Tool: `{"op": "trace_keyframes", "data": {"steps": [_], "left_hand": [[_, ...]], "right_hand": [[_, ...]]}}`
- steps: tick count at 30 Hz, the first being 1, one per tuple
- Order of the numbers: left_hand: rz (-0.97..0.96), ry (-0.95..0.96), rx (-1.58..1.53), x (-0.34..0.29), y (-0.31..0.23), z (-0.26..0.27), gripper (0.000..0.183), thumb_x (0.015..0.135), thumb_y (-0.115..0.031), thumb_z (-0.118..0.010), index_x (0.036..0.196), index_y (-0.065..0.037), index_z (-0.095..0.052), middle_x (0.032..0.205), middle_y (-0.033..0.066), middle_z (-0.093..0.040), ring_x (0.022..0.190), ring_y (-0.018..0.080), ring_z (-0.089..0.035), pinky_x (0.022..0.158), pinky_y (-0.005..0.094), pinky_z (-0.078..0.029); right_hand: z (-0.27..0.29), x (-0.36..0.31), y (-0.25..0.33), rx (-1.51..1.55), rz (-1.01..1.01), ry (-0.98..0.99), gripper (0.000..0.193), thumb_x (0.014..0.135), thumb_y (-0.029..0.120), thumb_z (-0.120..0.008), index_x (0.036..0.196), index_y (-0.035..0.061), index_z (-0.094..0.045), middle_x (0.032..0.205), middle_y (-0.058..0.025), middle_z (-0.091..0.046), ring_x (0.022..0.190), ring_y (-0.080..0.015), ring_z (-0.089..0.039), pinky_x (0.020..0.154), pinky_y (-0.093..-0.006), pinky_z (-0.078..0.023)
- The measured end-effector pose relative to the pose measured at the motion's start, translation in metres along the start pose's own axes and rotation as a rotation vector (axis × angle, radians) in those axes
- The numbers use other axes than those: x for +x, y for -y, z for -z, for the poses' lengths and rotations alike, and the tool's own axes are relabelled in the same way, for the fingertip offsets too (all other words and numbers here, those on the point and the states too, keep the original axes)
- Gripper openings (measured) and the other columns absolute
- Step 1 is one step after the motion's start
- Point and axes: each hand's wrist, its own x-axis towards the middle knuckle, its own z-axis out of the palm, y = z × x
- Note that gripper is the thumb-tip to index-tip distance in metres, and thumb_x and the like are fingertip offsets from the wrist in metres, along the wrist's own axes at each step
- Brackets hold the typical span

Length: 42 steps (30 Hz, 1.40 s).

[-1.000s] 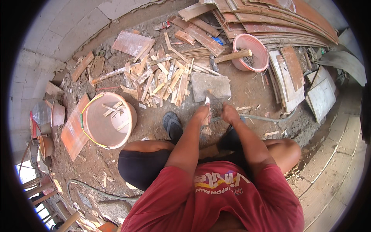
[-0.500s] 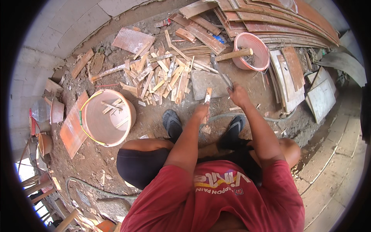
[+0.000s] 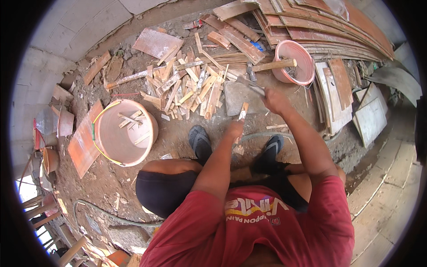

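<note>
My left hand (image 3: 234,130) is closed around a short wooden strip (image 3: 244,110), which stands up out of the fist between my feet. To the right and farther forward, my right hand (image 3: 276,101) grips a long grey metal tool (image 3: 250,84) that looks like a machete; its handle is hidden in the fist. The blade points left, above a flat grey stone slab (image 3: 235,99). Just beyond it a hammer (image 3: 275,65) rests with its wooden handle on the rim of a pink bucket (image 3: 307,52). A pile of split wood strips (image 3: 189,89) lies left of the slab.
A large bucket (image 3: 154,133) with a few wood pieces stands at the left, beside a reddish board (image 3: 84,144). Stacked sheets (image 3: 329,27) fill the back right, and more boards (image 3: 334,100) lean at the right. A hose (image 3: 262,133) crosses the dirt by my feet.
My right hand has swung the blade from pointing away to pointing left. My left hand still holds the wooden strip, nearly in the same place. The view has shifted slightly.
</note>
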Motion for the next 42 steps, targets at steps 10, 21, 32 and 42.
{"op": "trace_keyframes", "data": {"steps": [10,21,32,42], "left_hand": [[-0.024,0.01,0.031,0.009,0.012,0.003,0.034,0.1,-0.036,-0.047,0.108,-0.003,-0.051,0.069,0.0052,-0.048,0.05,0.0156,-0.047,0.044,0.0356,-0.041],[-0.149,0.204,-0.093,-0.027,-0.044,0.0,0.033,0.089,-0.024,-0.048,0.117,-0.008,-0.049,0.075,0.0055,-0.053,0.063,0.0146,-0.052,0.056,0.0321,-0.045],[-0.568,0.214,0.122,-0.093,-0.098,-0.021,0.029,0.092,-0.028,-0.053,0.108,-0.005,-0.054,0.073,0.0051,-0.052,0.06,0.0142,-0.049,0.051,0.0316,-0.042],[-0.903,0.101,0.306,-0.101,-0.099,-0.025,0.043,0.093,-0.036,-0.06,0.111,0.003,-0.06,0.095,0.0216,-0.065,0.087,0.0317,-0.061,0.082,0.0404,-0.047]], "right_hand": [[-0.037,-0.046,0.002,-0.009,-0.076,0.263,0.035,0.092,0.031,-0.056,0.103,-0.0029,-0.058,0.097,-0.0308,-0.063,0.094,-0.0446,-0.062,0.082,-0.0509,-0.048],[0.059,-0.129,-0.006,0.512,-0.346,0.358,0.045,0.095,0.034,-0.056,0.101,-0.0102,-0.058,0.094,-0.0219,-0.064,0.07,-0.026,-0.068,0.061,-0.0407,-0.052],[0.119,-0.167,0.012,1.023,-0.307,0.577,0.063,0.097,0.021,-0.056,0.149,0.0051,-0.026,0.119,-0.016,-0.061,0.091,-0.0225,-0.067,0.052,-0.0275,-0.058],[0.159,-0.167,0.02,1.094,-0.282,0.725,0.068,0.097,0.015,-0.051,0.152,0.0036,-0.013,0.122,-0.019,-0.059,0.092,-0.026,-0.068,0.059,-0.0326,-0.062]]}}
